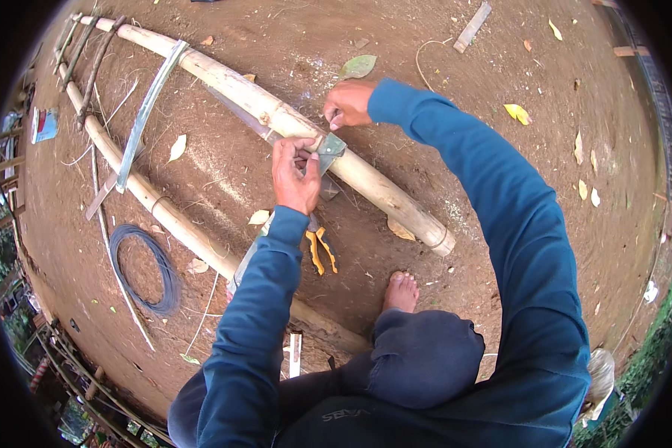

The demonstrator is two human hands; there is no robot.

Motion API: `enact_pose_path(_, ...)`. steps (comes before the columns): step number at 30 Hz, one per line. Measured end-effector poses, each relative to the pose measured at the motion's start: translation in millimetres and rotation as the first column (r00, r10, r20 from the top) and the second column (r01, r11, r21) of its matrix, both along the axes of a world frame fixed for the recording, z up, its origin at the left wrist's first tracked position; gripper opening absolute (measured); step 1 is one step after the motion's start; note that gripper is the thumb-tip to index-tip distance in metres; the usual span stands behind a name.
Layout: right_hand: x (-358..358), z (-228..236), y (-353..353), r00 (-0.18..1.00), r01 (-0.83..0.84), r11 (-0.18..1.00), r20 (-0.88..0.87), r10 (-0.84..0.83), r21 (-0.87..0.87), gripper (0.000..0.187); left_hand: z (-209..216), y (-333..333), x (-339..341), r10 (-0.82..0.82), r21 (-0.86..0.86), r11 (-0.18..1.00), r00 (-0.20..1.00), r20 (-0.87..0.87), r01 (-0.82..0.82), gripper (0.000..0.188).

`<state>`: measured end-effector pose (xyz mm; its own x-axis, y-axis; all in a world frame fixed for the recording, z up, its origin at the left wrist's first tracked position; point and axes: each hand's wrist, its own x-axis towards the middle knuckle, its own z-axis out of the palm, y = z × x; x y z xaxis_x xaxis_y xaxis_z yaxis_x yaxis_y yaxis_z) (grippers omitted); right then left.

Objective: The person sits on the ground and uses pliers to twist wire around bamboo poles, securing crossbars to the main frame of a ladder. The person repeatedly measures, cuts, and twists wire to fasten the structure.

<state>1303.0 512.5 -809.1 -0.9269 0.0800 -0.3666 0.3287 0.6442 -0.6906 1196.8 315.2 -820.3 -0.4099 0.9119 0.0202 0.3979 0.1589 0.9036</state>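
Left hand (pixel 295 175) clenched around the flat grey-green bamboo slat (pixel 328 149) where it crosses the pale round bamboo pole (pixel 366 183) lying on the bare earth floor (pixel 500 45). Right hand (pixel 347 103), fingers pinched shut, touches the pole just beyond the crossing. Orange-handled pliers (pixel 319 250) lie below; a blue wire coil (pixel 143 269) lies well apart.

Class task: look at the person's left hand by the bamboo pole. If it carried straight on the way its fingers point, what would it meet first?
Probably the green strip lying across the upper bamboo pole; the left hand already touches it, though depth is unclear.
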Motion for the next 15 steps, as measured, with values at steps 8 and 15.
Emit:
enact_pose_path(8,-26.7,31.2,-55.4,0.993,-0.056,0.938,-0.080,0.088,0.341,0.012,-12.4,-1.7,1.8,0.133,0.030,0.991,0.987,-0.093,-0.130,0.023)
enact_pose_path(15,8.9,22.7,-116.9,0.911,0.363,0.805,-0.359,-0.201,0.469,0.016,-26.0,2.4,-11.7,0.188,-0.050,0.982,0.926,0.328,-0.181,0.006)
